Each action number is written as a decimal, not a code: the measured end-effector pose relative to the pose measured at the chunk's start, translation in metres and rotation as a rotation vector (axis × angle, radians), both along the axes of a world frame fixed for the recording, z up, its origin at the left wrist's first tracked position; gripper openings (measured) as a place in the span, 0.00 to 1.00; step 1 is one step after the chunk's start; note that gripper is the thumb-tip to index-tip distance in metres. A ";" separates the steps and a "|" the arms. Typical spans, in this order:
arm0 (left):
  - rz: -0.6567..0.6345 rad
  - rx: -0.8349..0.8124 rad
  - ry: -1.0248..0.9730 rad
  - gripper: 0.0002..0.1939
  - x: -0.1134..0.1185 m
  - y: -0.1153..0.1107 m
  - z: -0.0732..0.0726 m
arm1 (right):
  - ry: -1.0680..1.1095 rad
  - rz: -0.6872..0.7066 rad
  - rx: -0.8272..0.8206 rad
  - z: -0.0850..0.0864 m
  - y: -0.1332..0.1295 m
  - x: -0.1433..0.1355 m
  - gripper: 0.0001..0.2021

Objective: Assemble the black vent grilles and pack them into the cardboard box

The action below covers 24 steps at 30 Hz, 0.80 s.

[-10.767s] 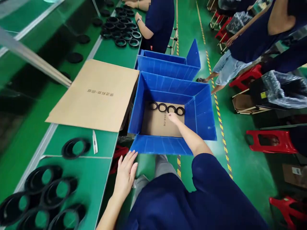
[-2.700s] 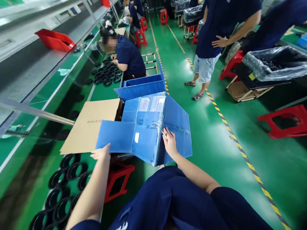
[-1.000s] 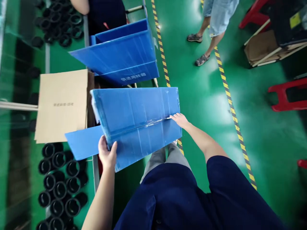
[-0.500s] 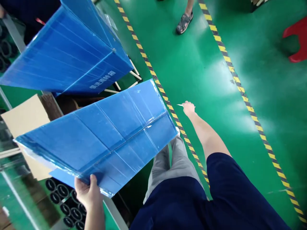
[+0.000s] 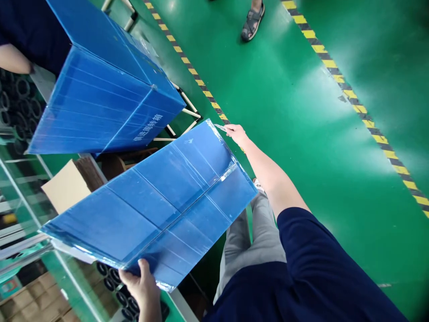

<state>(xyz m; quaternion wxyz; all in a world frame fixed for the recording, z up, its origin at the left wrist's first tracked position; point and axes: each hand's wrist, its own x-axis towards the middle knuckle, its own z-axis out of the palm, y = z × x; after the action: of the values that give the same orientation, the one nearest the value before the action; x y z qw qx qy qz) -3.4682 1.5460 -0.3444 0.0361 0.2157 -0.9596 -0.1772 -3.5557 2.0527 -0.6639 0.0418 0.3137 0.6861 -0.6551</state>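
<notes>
A long blue panel-like box (image 5: pixel 161 201) with clear tape along its edges lies slanted in front of me. My left hand (image 5: pixel 144 284) grips its lower left edge, thumb on the upper face and the other fingers hidden beneath. Beside the far right corner of the box, my right hand (image 5: pixel 236 134) is closed on a thin whitish blade-like tool (image 5: pixel 220 127), whose tip points at the taped edge.
A larger blue box (image 5: pixel 97 103) with white lettering stands behind, near another person's arm (image 5: pixel 15 59). A cardboard piece (image 5: pixel 67 188), black rings (image 5: pixel 129 304) and cardboard boxes (image 5: pixel 36 295) are at the left. A sandalled foot (image 5: pixel 252 24) is on the green floor.
My right hand has moved left with the tool, up to the far corner of the box. The view has shifted, and more of the other person's arm shows at the upper left.
</notes>
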 end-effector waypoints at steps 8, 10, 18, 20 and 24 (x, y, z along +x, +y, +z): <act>-0.007 -0.050 0.008 0.27 0.001 -0.005 -0.003 | 0.013 0.118 0.080 -0.001 0.015 0.008 0.13; 0.017 -0.050 0.007 0.27 0.000 -0.003 -0.003 | 0.009 0.199 0.089 -0.003 0.019 0.023 0.13; -0.028 -0.063 0.030 0.29 -0.001 0.005 -0.004 | 0.069 0.339 0.091 -0.023 -0.013 0.149 0.15; -0.030 -0.043 0.034 0.31 -0.001 0.006 -0.005 | 0.060 0.300 0.080 -0.026 -0.023 0.168 0.17; -0.023 -0.001 0.062 0.29 -0.003 0.010 -0.007 | 0.022 0.361 0.134 -0.026 -0.031 0.188 0.20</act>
<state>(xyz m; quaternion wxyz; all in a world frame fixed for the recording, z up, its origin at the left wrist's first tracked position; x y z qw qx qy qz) -3.4708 1.5557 -0.3511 0.0638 0.1992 -0.9605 -0.1836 -3.3675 2.0213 -0.6904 0.1302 0.1803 0.7738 -0.5931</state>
